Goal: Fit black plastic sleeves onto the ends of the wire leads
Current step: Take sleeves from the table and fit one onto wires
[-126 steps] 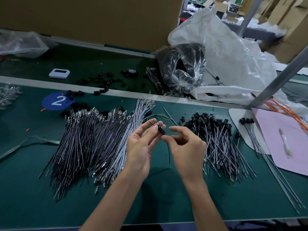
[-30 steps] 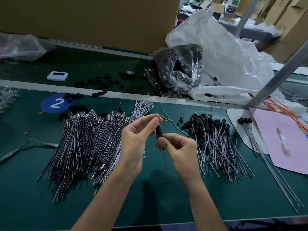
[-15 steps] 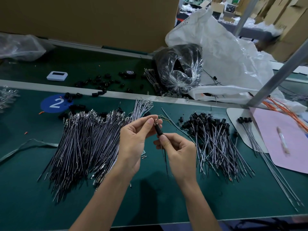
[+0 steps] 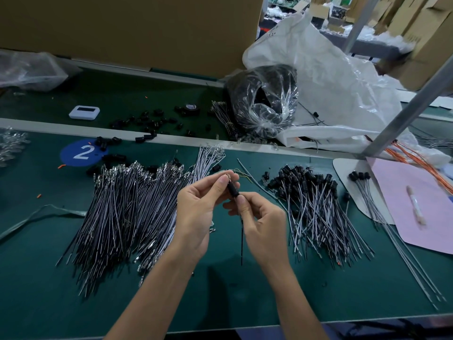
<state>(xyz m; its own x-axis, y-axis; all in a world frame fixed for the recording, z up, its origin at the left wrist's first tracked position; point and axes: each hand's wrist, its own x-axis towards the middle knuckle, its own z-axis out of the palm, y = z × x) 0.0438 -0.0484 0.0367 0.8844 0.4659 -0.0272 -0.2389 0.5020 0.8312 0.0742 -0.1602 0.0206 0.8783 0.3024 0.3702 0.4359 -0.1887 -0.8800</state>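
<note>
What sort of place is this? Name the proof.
Probably a factory assembly line: heaps of bare wire leads and sleeved leads on a green bench, a numbered station sticker, stacked cartons behind.

Two hands (image 4: 196,209) (image 4: 263,223), one black sleeve (image 4: 234,190), two wire-lead piles (image 4: 127,209) (image 4: 316,209), one pink sheet (image 4: 402,200).

We saw a matt, smooth green worktop (image 4: 49,278). The sleeve (image 4: 233,190) was dull black plastic; the wire leads (image 4: 127,204) had smooth insulation and bright metal tips. The bag (image 4: 264,101) was glossy crinkled clear plastic, the pink sheet (image 4: 416,212) matt paper.
</note>
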